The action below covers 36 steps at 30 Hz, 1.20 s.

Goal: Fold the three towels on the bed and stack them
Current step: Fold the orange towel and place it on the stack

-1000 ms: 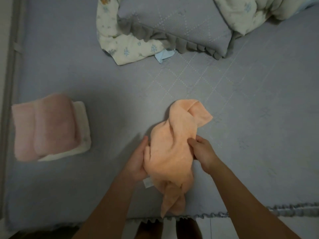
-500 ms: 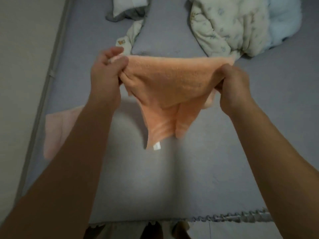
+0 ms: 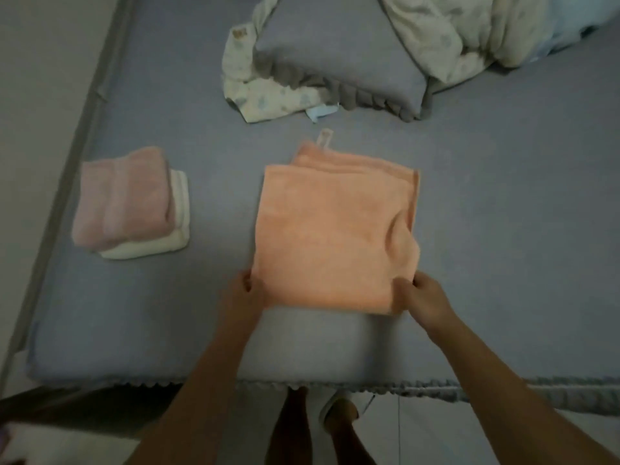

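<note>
fingers of the left hand (image 3: pixel 245 293) curl around the near left corner of the orange towel (image 3: pixel 335 229), thumb side on top. right hand (image 3: pixel 424 297) pinches the near right corner, thumb over the cloth and fingers tucked beneath. orange towel lies spread flat in a doubled rectangle on the grey bed (image 3: pixel 503 229), a small loop at its far edge. well off to the left, a folded pink towel (image 3: pixel 122 199) sits on a folded white towel (image 3: pixel 157 245). a pillow (image 3: pixel 335 55) and rumpled quilt (image 3: pixel 453 31) lie beyond.
</note>
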Motion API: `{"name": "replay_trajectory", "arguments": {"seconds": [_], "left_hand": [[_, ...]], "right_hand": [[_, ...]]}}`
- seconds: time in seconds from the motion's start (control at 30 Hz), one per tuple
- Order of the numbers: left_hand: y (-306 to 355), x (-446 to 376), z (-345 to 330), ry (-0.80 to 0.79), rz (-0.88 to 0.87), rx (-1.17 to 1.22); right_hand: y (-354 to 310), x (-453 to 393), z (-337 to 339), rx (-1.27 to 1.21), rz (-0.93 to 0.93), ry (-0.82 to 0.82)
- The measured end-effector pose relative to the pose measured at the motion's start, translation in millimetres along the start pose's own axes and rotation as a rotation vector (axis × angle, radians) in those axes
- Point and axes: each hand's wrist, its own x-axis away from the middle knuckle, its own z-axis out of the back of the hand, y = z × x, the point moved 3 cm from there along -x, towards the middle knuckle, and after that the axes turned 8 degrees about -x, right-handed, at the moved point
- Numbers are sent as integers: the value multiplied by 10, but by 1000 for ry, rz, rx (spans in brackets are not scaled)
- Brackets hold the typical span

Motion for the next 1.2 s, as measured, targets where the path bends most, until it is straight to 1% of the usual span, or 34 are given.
{"name": "replay_trajectory", "arguments": {"seconds": [0.07, 0.13, 0.17, 0.27, 0.4, 0.5, 0.7, 0.77, 0.83, 0.9, 1.0, 1.1, 1.13, 1.2], "left_hand": [[-488, 63, -332, -201, 100, -131], [-830, 142, -526, -344, 160, -237], [-923, 154, -568, -369, 163, -238], [-913, 101, -565, -357, 142, -178], [-665, -61, -488, -319, 144, -212], [-472, -168, -444, -296, 142, -186], [-294, -476, -483, -235, 157, -33], [-276, -619, -510, -239, 139, -2], [-214, -755, -511, -221, 110, 15], [-97, -910, -499, -197, 88, 9], [168, -1171, -490, -142, 96, 69], [511, -1480, -493, -84, -18, 35], [625, -1576, -502, -80, -45, 13], [837, -1737, -539, -108, -84, 11]], "right_hand": [[528, 51, -158, 109, -130, -143], [845, 105, -215, 145, -205, -150], [928, 123, -210, 133, -223, -131], [938, 133, -130, 72, -213, -88], [735, 45, 30, -34, -199, -29], [607, -65, 63, -93, -199, -9], [651, -217, -66, -139, -216, 69], [714, -233, -108, -114, -236, 82], [751, -266, -115, -25, -178, 76], [785, -321, -63, 36, -116, 129], [859, -347, 77, 58, -200, 205], [925, -381, 97, 200, -307, 106], [899, -430, 91, 219, -309, 121], [772, -599, 58, 161, -276, 221]]}}
